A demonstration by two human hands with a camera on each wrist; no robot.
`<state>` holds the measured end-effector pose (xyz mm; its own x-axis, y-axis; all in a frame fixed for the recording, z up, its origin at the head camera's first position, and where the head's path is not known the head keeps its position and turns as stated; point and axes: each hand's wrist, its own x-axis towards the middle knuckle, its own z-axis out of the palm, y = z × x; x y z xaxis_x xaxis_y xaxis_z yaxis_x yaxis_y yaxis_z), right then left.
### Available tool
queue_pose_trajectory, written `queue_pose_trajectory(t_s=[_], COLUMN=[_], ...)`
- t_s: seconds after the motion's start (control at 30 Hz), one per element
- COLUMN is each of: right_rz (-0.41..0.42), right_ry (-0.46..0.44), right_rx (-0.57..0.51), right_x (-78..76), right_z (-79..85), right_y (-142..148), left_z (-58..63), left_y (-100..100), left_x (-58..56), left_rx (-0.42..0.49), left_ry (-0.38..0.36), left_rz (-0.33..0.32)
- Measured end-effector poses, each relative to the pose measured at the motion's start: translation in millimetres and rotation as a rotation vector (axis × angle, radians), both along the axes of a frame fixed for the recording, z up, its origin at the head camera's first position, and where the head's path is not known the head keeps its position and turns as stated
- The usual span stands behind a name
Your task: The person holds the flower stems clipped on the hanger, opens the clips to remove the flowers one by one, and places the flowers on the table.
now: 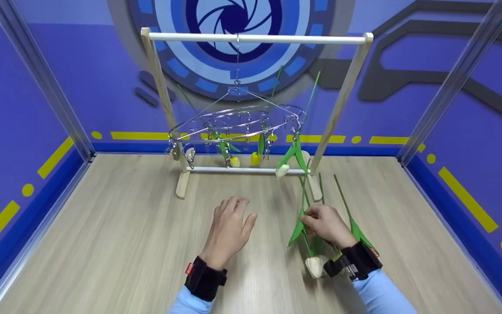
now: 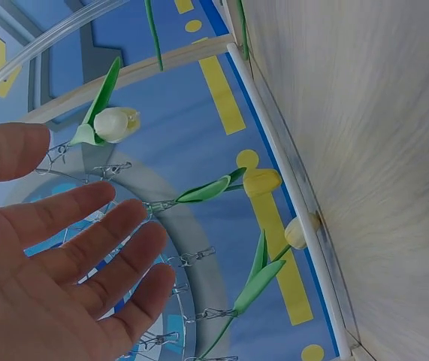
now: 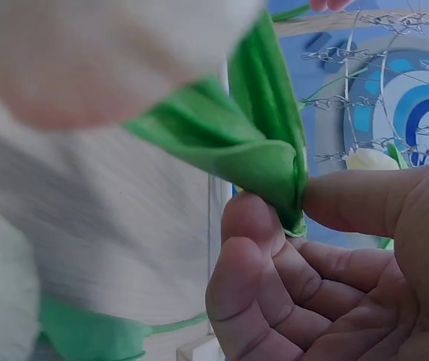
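My right hand (image 1: 327, 224) pinches an artificial white tulip (image 1: 314, 267) between thumb and fingers, at the base of its green leaves (image 3: 252, 158). Its bloom points toward me and its stem runs toward the rack. The left hand (image 1: 229, 226) is held out over the table, fingers spread and holding nothing. Beyond both hands hangs a round wire clip hanger (image 1: 242, 140). Blooms down, a white tulip (image 1: 282, 170), a yellow tulip (image 1: 255, 159) and a pale yellow tulip (image 1: 234, 162) hang from its clips.
A wooden rack (image 1: 340, 100) carries the hanger from its white top bar (image 1: 294, 39). More tulips lie by the right hand; one leafy stem (image 1: 342, 194) reaches under that wrist. Blue printed walls (image 1: 473, 174) enclose the wood-grain table (image 1: 124, 244).
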<state>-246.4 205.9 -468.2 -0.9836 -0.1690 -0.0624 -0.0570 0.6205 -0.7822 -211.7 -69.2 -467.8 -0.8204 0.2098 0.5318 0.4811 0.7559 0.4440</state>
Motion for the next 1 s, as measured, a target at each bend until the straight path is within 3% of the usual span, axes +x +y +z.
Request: queue_pose_trajectory(t_s=[0.27, 0.67, 1.0], right_rz=[0.096, 0.079, 0.076], right_ry=[-0.035, -0.079, -0.097], right_rx=[0.045, 0.051, 0.125], right_x=[-13.8, -23.7, -32.7], right_z=[-2.7, -14.7, -26.5], right_y=[-8.7, -21.6, -25.6], left_z=[-1.1, -2.9, -9.1], left_y=[-0.7, 0.1, 3.6], left_x=[0.5, -1.2, -2.9], left_rx=[0.0, 0.002, -0.012], left_ry=[-0.003, -0.013, -0.008], left_rz=[-0.006, -0.007, -0.001])
